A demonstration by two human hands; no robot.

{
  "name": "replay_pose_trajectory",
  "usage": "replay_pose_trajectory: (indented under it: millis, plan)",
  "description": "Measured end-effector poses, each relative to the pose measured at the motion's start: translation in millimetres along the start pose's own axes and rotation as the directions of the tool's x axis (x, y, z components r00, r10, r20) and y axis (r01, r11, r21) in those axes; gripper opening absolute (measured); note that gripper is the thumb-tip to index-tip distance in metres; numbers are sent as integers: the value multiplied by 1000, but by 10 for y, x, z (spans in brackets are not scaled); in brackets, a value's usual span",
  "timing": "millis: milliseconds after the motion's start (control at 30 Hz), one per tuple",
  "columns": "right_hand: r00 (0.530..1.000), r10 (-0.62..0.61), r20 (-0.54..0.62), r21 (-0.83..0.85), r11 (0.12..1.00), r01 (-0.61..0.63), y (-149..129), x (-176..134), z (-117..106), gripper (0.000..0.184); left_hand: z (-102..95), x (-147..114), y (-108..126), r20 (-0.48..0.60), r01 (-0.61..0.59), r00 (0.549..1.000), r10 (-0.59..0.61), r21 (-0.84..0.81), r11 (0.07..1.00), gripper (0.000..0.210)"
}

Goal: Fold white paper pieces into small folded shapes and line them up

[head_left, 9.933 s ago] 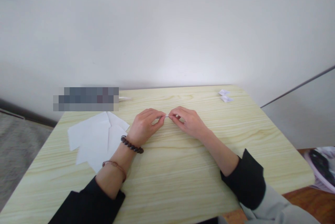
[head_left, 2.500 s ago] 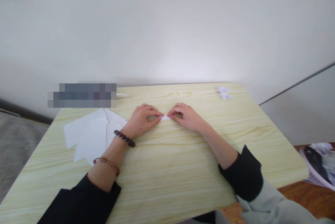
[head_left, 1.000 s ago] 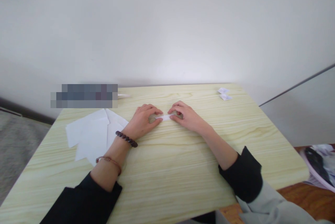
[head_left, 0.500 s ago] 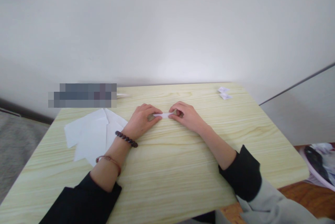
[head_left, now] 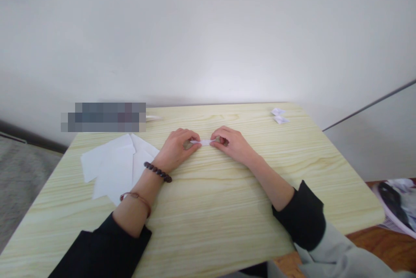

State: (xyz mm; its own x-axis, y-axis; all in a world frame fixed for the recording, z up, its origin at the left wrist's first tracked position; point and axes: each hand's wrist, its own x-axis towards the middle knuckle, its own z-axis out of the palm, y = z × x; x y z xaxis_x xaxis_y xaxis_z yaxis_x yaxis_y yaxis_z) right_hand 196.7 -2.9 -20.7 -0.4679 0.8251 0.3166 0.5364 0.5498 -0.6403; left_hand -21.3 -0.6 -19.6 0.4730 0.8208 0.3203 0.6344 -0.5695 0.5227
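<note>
A small piece of folded white paper is held between my two hands over the middle of the table. My left hand pinches its left end between thumb and fingers. On the other side, my right hand pinches the right end the same way. Both ends of the paper are hidden by my fingertips, so its full shape does not show. Several loose white sheets of paper lie overlapping beside my left wrist.
Two small folded paper pieces sit at the table's back right. A blurred-out object stands at the back left, against the wall. The wood-grain table ends near my body. A pink-rimmed basket with things in it is on the floor at right.
The strip of paper between my fingertips looks slightly shorter and tilted differently. My hands keep almost the same place and grip; the view has shifted very slightly.
</note>
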Motion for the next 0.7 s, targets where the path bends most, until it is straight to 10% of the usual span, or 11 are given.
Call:
replay_pose_trajectory:
  millis: [700]
  plan:
    - [993, -104, 50, -132, 985, 110, -114, -45, -25, 8, -15, -1, 58, -26, -52, 998, 51, -6, 999, 18]
